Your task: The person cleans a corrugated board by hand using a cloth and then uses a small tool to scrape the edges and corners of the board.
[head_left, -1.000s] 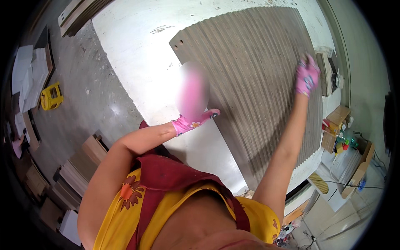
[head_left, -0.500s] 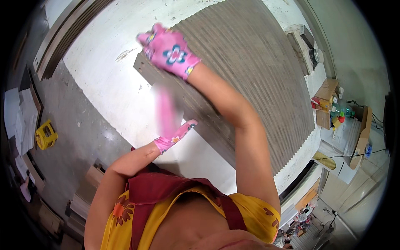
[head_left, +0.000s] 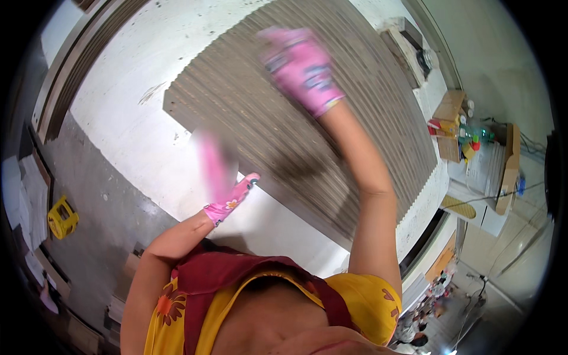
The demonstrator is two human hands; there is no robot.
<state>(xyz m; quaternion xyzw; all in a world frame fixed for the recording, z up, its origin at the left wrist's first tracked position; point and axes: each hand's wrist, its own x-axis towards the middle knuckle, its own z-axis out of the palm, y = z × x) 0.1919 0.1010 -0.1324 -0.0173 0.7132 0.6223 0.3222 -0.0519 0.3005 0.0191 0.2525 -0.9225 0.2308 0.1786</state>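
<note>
Long grey-brown strips (head_left: 378, 136) lie side by side in a wide ridged row on a white worktop (head_left: 121, 112). My right hand (head_left: 306, 74), in a pink flowered glove, is over the far part of the row; motion smears its fingers, so I cannot tell whether it grips a strip. My left hand (head_left: 232, 198), in a matching glove, is at the near edge of the row. Its thumb stretches toward that edge, apart from the other fingers, which are blurred. I see nothing in this hand.
More strips (head_left: 68, 77) stand stacked at the upper left. A yellow plastic holder (head_left: 63, 217) is on the floor at left, near pale sheets (head_left: 28, 198). At right are an open cardboard box (head_left: 510, 168) with bottles and a block-like device (head_left: 408, 50). People are far off at lower right.
My right hand has moved right from the left end of the strips, over the row. A broad flat face along the near edge now shows as narrow ridges. My left hand keeps its pose.
</note>
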